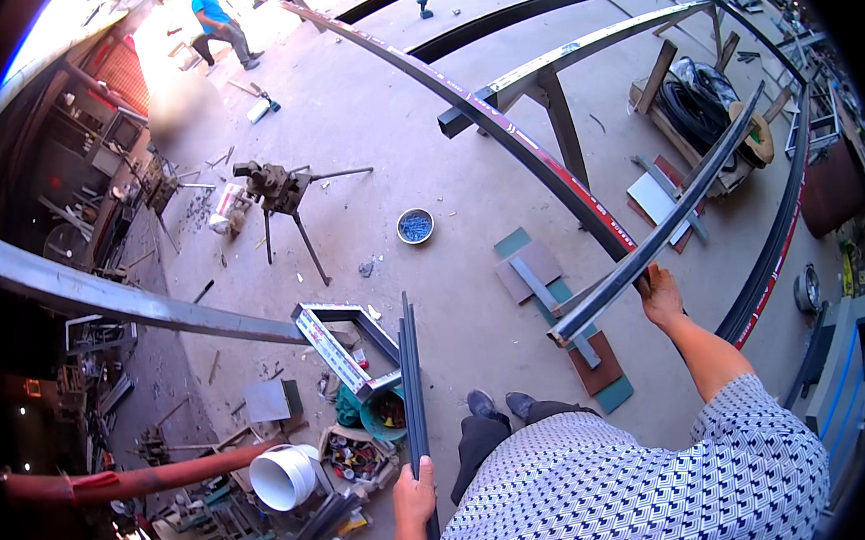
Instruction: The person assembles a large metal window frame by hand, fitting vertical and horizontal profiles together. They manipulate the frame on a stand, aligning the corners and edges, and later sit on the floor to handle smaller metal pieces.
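Left hand (414,490): fingers are wrapping firmly round a bundle of long dark metal bars (414,372), gripping near the lower end. The bundle is standing out lengthwise beside the person's body, its far end reaching past a small metal frame (330,355) and a green bucket (375,426); cannot tell whether it is touching either.

Right hand (661,296): fingers are curling in near the loose-looking end of a grey steel bar (688,199) and the red-labelled beam (519,146). Cannot tell which they are gripping, if any.

Risks, as I am judging them:
- Bars are being held together by one hand far from their middle; a slackening grip could let one slide out lengthwise or the far end dip, landing close to the shoes (484,404).
- A turn of the body could be swinging that long end into the small frame or bucket, knocking them.
- The grey bar is lying across the frame; a push at its near end could roll or tip it, pinching the right fingers.
- Boards (604,353) are lying on the floor just ahead; a careless step could be catching them.
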{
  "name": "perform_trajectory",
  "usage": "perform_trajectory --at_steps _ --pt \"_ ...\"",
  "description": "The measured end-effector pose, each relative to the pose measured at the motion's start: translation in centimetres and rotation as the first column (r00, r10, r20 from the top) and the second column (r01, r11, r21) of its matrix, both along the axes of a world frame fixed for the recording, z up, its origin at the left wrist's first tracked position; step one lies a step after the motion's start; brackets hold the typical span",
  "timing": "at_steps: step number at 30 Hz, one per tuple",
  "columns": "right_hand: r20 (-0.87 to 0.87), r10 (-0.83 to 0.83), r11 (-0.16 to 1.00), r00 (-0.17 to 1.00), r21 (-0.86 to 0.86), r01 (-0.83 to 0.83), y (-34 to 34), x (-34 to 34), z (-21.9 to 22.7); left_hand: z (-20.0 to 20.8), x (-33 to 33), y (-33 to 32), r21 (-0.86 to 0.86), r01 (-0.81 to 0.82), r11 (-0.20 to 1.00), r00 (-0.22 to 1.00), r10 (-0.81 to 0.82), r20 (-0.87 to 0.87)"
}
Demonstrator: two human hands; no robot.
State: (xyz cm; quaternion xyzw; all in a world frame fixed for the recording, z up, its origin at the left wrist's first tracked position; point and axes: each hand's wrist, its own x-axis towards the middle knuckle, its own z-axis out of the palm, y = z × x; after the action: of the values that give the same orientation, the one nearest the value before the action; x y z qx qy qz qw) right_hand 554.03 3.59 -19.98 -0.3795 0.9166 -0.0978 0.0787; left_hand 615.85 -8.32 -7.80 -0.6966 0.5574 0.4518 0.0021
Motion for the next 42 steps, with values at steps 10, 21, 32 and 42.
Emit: perform_trajectory --at_steps 10,21,32,42 --pt "0.235 -0.646 0.658 0.726 -0.311 0.686 -1.2 0.0 2.7 -0.9 1.2 -17.6 0.02 0.208 0.978 0.978 -0.208 -0.034" --pt "-0.438 -0.434 0.9 0.787 -0.249 0.358 -17.9 5.7 11.8 -3.3 0.4 -33.9 0.075 0.3 0.951 0.954 -0.298 -0.043" --pt "-0.283 -0.102 0.966 0.954 -0.255 0.028 -47.9 1.2 5.8 -3.9 -6.5 -47.5 0.088 0.23 0.969 0.972 -0.234 0.03" --pt "-0.163 0.03 0.977 0.986 -0.205 -0.063 -68.9 -7.4 2.7 -2.6 -12.3 -58.7 0.086 0.031 0.996 0.996 -0.024 -0.081"
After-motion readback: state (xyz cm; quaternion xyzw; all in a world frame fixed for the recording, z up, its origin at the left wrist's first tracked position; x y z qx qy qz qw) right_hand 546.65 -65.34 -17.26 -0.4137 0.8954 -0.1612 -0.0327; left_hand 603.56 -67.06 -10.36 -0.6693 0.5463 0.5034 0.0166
